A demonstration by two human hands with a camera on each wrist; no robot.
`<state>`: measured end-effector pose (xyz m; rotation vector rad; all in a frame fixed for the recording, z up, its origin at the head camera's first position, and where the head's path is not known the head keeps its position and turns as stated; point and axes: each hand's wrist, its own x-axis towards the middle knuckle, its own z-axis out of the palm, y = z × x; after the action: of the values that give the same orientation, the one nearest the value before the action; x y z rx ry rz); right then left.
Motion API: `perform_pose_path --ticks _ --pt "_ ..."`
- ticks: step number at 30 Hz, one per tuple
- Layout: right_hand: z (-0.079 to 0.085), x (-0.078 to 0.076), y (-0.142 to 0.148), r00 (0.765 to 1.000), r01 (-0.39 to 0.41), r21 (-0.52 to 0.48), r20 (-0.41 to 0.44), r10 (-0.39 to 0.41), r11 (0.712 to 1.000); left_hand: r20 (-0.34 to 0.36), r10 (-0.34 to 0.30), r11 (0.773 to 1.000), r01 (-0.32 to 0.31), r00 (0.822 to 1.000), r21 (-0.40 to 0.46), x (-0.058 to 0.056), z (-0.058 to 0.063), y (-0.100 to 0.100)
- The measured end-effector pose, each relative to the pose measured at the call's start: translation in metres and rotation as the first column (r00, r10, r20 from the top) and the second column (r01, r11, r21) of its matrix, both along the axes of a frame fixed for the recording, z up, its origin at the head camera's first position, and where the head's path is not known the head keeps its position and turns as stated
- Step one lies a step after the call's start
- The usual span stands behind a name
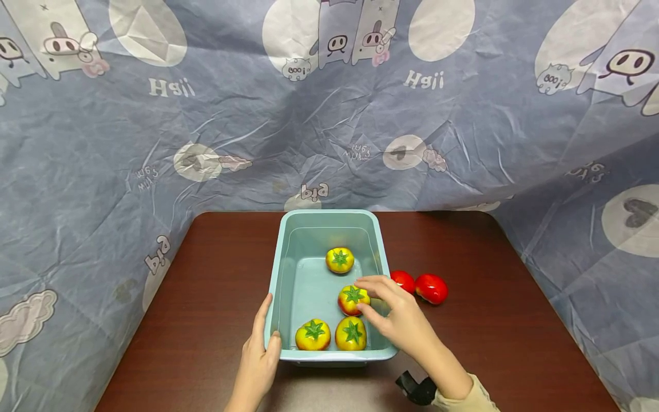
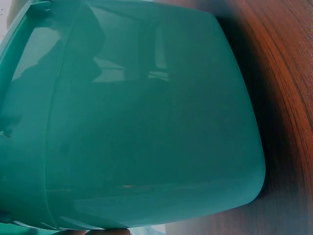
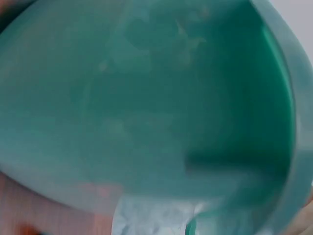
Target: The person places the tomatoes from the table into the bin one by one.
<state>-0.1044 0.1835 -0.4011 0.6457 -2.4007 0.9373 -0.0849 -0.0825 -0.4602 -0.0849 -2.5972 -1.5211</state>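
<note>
A light blue-green plastic bin [image 1: 288,274] stands on the table, with several yellow-and-red tomatoes inside, green leaf stars facing up. My left hand [image 1: 258,355] grips the bin's left rim near the front corner, thumb over the edge. Over the right rim reaches my right hand [image 1: 393,312], its thumb and fingers curved round one tomato [image 1: 354,295]. Two tomatoes [image 1: 312,335] [image 1: 350,333] lie along the front wall, and another tomato [image 1: 340,259] sits farther back. The left wrist view shows the bin's outer wall [image 2: 146,122]; the right wrist view is blurred by the bin [image 3: 146,117].
Two red tomatoes [image 1: 403,281] [image 1: 431,288] lie on the dark wooden table [image 1: 489,320] just right of the bin. A patterned grey-blue cloth [image 1: 329,126] hangs behind the table and down its sides. A black strap [image 1: 416,389] is at my right wrist.
</note>
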Motion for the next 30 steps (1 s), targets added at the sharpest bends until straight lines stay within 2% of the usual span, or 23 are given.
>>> perform_pose_path --ticks 6,11,17,21,27,30 --pt "0.0 -0.004 0.023 0.996 0.09 -0.152 0.041 -0.085 0.984 -0.002 -0.003 1.0 0.003 1.0 0.0 0.001 0.001 0.001" --pt "-0.001 -0.005 0.041 0.979 0.179 -0.271 0.147 -0.143 0.946 -0.006 0.006 1.0 -0.006 1.0 -0.008 0.001 0.001 0.001" --pt "-0.009 -0.008 0.066 0.945 0.297 -0.291 0.228 -0.235 0.909 -0.001 0.012 1.0 -0.012 1.0 -0.011 0.002 0.002 0.002" --pt "-0.016 -0.008 0.078 0.921 0.35 -0.309 0.287 -0.264 0.884 0.0 0.016 1.0 -0.016 1.0 -0.011 0.002 0.002 0.002" --pt "-0.028 -0.009 0.092 0.882 0.428 -0.262 0.328 -0.337 0.865 0.008 0.013 1.0 -0.013 1.0 -0.004 0.001 0.002 0.002" --pt "-0.036 -0.011 0.098 0.872 0.448 -0.256 0.337 -0.356 0.856 0.014 0.012 1.0 -0.012 1.0 -0.004 0.001 0.002 0.002"
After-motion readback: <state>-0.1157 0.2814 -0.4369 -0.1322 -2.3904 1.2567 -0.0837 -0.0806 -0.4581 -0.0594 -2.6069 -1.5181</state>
